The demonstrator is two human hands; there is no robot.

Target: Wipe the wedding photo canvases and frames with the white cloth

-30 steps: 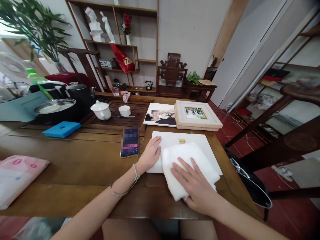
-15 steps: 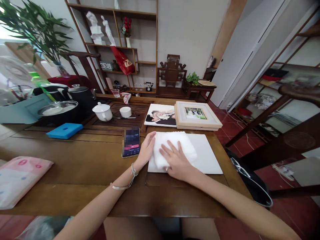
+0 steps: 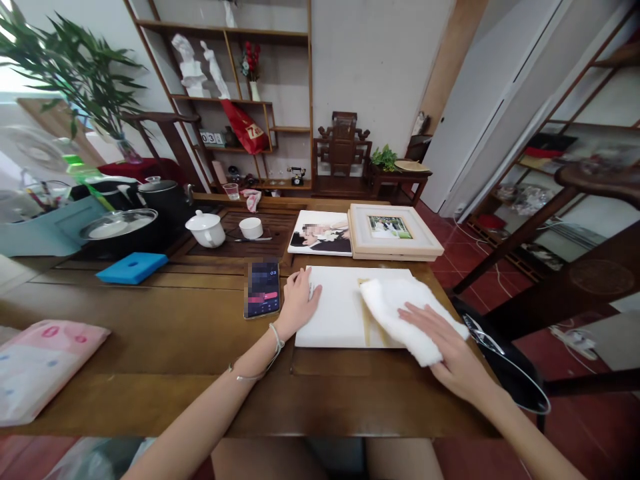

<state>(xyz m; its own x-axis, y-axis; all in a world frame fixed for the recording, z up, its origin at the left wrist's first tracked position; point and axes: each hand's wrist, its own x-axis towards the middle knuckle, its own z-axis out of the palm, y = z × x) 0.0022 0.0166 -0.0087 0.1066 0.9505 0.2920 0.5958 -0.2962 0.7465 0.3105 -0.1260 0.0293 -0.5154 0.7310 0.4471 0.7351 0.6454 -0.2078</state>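
A white rectangular board (image 3: 335, 307) lies flat on the wooden table in front of me. My left hand (image 3: 301, 299) is at its left edge, thumb on the top face and fingers bent along the rim. On the board's right part rests a fluffy white towel (image 3: 397, 300), which reaches past the right edge. My right hand (image 3: 445, 343) presses on the towel from above, fingers stretched over it. Beside the towel's left border a yellowish-brown strip (image 3: 367, 323) shows on the board. The towel hides the board's right end.
A phone (image 3: 262, 290) lies left of the board. Behind it are a photo panel (image 3: 320, 233) and a framed photo (image 3: 425, 233). Farther left sit a lidded white cup (image 3: 205, 230), a small bowl (image 3: 251, 228), a blue block (image 3: 131, 268) and a pink-and-white packet (image 3: 45, 367).
My right hand has slid the towel to the right across the board, uncovering its left half and the yellowish strip. My left hand stays at the left edge, its thumb now on top.
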